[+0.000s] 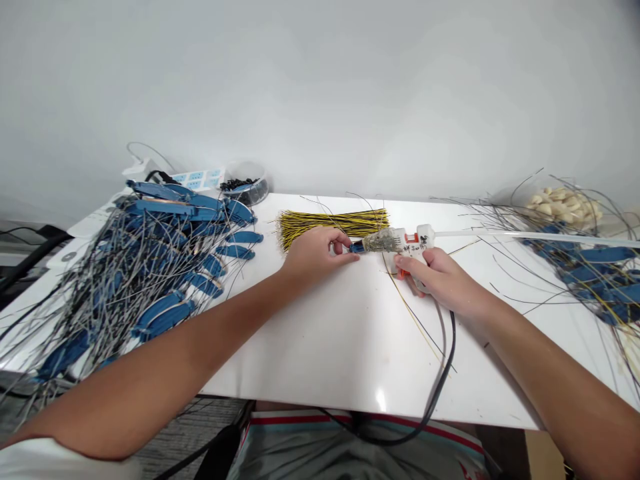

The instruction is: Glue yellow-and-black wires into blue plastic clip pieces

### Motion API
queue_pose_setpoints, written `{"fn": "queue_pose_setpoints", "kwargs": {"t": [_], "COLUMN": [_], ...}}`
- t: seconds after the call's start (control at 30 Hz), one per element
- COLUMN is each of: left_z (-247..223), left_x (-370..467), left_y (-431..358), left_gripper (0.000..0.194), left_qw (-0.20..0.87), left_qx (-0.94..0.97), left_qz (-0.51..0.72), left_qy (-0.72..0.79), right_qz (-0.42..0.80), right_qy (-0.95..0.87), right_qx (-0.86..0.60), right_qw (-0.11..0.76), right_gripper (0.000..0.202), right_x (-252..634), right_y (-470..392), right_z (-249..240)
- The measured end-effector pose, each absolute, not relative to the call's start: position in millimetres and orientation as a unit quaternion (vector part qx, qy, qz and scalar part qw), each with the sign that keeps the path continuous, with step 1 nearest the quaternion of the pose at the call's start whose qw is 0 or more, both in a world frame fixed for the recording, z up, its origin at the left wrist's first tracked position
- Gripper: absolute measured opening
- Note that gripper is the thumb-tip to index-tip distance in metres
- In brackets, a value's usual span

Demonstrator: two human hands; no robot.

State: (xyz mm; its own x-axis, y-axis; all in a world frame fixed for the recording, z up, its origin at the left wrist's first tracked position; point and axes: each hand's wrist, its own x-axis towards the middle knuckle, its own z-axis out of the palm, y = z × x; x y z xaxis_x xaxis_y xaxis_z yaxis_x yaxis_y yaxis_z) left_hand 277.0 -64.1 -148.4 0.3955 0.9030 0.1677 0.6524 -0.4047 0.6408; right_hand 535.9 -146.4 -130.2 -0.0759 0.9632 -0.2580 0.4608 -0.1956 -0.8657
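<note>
A white glue gun [411, 248] with orange parts lies in the grip of my right hand [440, 277], its grey, crusted nozzle pointing left. A long clear glue stick [525, 235] runs out of its back toward the right. Beside the nozzle tip, my left hand [323, 253] has its fingers pinched on a small dark blue piece [357, 247]. Behind my left hand lies a bundle of yellow and black wires [335, 221]. A few loose wires hang down below the gun.
Many blue pieces with wires [165, 309] cover the table's left side. A clear tub of small black parts [246, 183] and a power strip [197, 179] stand behind them. More wired blue pieces [590, 273] and a cream-coloured pile [565, 205] are at right. A black cable [443, 380] crosses the front edge.
</note>
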Motion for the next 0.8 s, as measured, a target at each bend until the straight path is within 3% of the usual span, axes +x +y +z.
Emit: {"fn": "queue_pose_setpoints", "kwargs": {"t": [0.8], "left_z": [-148.6], "left_x": [276.7], "left_y": [-65.0], "left_gripper": [0.031], "left_qw": [0.247], "left_qx": [0.798], "left_qz": [0.257], "left_qy": [0.486], "right_qz": [0.468], "right_qy": [-0.561], "right_qx": [-0.628], "right_qw": [0.269], "right_gripper": [0.054], "right_x": [536.1], "right_y": [-148.2], "right_z": [-129.2]}}
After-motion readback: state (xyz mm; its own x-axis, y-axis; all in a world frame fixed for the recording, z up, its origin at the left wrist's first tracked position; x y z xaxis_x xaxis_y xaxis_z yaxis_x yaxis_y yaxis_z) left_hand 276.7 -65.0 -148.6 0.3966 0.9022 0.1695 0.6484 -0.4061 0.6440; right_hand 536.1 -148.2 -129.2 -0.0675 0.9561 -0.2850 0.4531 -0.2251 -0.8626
